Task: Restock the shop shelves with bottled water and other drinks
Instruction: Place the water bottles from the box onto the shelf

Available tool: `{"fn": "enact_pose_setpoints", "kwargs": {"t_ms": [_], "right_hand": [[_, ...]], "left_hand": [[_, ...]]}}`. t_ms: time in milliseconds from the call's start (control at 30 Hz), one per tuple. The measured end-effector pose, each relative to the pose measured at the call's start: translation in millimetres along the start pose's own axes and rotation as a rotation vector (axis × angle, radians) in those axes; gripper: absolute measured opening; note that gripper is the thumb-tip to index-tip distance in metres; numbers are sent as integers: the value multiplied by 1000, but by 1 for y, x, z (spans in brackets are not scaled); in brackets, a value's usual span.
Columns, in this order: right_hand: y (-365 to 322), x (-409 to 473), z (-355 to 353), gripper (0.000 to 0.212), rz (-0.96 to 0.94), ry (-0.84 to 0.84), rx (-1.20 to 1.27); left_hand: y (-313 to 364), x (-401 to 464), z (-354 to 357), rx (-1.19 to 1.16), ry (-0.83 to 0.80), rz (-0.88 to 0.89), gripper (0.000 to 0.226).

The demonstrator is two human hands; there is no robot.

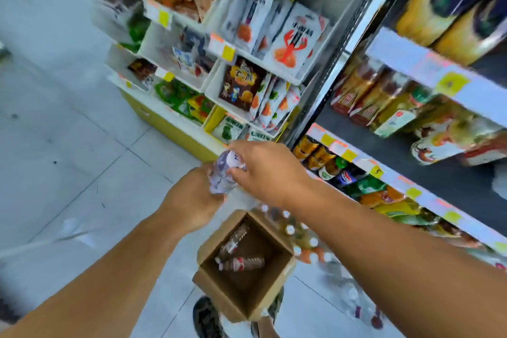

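Both hands hold one clear water bottle (223,173) in front of me, above the floor. My left hand (192,200) grips its lower part from below. My right hand (263,170) closes over its upper end from the right. Below the hands an open cardboard box (208,282) stands on the floor with two or three bottles (241,262) with red labels lying inside. The drinks shelves (384,170) are on the right, with bottles and cans in rows.
A snack rack (219,44) with white bins and a yellow base stands ahead on the left. Wrapped packs of bottles (304,239) lie on the floor right of the box. My shoe (205,318) shows below the box. Tiled floor lies to the left.
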State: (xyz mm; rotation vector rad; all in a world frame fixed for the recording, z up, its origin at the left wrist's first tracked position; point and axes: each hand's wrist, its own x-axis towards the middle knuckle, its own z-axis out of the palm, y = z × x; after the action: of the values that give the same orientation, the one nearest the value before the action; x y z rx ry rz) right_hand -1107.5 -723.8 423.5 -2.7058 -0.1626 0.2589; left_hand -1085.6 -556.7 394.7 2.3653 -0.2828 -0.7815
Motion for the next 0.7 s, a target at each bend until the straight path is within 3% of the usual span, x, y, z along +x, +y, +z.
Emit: {"fn": "enact_pose_setpoints", "kwargs": {"t_ms": [133,233,267,367,467,700], "right_hand": [[-36,-31,-128,44,-12,272,40],[-60,-62,-209,47,-14,487,82],[-67,-72,-234,45,-20,569,86],[-80,-97,-301,36,-8,775,146],[-84,-120,-361,26,12,934,182],[-69,-194,-463,37,7,1070,179]], "left_hand": [[74,-29,-69,-192,58,224,45],[134,-54,-107,-268,106,368,83],[155,-63,-117,-272,141,416,85],[214,-94,-135,-307,280,597,61],[266,-118,-141,-390,329,752,64],[381,-156,-140,-605,134,918,46]]}}
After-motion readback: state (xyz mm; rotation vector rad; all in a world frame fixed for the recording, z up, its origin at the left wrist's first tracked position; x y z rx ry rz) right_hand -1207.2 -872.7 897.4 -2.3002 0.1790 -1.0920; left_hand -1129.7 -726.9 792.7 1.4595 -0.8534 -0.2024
